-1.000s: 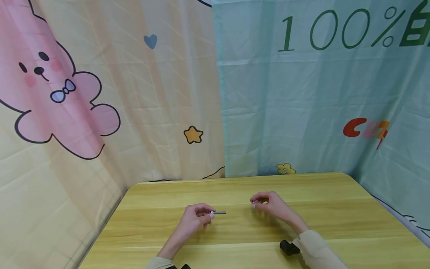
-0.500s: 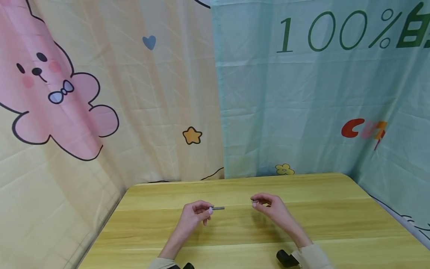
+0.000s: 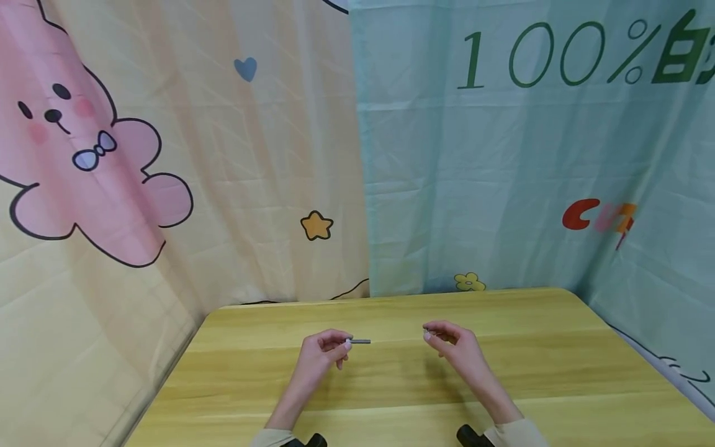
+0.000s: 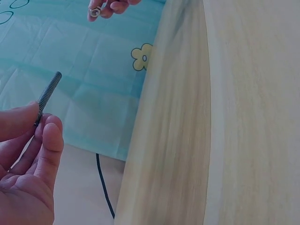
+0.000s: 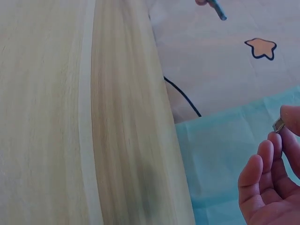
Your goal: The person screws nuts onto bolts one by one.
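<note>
Over the wooden table, my left hand [image 3: 319,355] pinches a grey threaded bolt [image 4: 49,91] between thumb and fingers. Its threaded end points toward the right hand, while the other end is hidden in the grip. My right hand [image 3: 462,354] pinches a small metal hex nut [image 5: 278,125] between thumb and forefinger, its remaining fingers loosely curved. From the left wrist, the hole of the nut shows facing the camera. A gap separates bolt and nut, both at about the same height in the head view.
Beneath both hands lies the wooden table [image 3: 385,391]. Behind it hang a cream curtain [image 3: 268,155] with a bear print and a blue-green curtain [image 3: 413,186] with lettering. Black wrist-worn pieces [image 3: 472,436] sit by the sleeves.
Both hands have moved slightly forward, away from the body, and the gap between bolt and nut has widened a little. The bolt and nut stay in their grips. The head view has shifted slightly.
</note>
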A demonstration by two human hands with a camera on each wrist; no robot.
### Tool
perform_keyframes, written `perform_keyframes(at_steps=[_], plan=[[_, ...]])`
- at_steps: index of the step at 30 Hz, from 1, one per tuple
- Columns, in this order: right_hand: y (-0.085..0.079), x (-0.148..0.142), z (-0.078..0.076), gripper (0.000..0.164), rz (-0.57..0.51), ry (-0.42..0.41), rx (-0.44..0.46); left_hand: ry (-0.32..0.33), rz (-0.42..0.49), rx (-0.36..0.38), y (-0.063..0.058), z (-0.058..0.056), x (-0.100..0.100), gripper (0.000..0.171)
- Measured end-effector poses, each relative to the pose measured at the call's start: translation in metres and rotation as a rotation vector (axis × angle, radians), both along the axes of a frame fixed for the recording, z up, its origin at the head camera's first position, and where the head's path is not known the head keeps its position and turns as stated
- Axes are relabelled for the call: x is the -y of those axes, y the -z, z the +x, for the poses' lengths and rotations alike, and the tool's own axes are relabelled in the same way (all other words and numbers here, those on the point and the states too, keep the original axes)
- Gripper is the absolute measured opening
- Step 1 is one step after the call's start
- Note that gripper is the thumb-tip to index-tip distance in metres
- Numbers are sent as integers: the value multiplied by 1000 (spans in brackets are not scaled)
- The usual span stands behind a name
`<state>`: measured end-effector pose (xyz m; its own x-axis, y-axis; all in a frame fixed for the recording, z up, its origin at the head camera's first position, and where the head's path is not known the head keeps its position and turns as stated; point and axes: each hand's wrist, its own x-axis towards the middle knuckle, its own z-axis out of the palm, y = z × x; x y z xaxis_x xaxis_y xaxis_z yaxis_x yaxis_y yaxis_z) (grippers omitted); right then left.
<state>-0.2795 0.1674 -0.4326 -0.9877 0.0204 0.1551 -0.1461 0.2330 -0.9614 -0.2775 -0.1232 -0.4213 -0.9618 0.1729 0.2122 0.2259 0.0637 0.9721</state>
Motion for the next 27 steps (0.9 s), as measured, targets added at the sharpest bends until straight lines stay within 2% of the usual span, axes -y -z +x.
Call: perform_keyframes(at_steps=[3, 5, 13, 20, 27], plan=[[0, 2, 3, 28, -31, 13, -5, -18, -9, -4, 11, -7, 0, 15], [-1, 3, 5, 26, -48, 14, -12, -21, -7, -18, 14, -9, -2, 17], [-2, 6, 8, 28, -67, 32, -36, -16, -7, -52, 10, -9, -8, 17], [-9, 10, 15, 31, -107, 37, -34, -54, 1, -31, 5, -7, -8, 16], [-12, 16, 21, 27, -161, 59, -82, -57, 25, -39, 3, -5, -8, 16]])
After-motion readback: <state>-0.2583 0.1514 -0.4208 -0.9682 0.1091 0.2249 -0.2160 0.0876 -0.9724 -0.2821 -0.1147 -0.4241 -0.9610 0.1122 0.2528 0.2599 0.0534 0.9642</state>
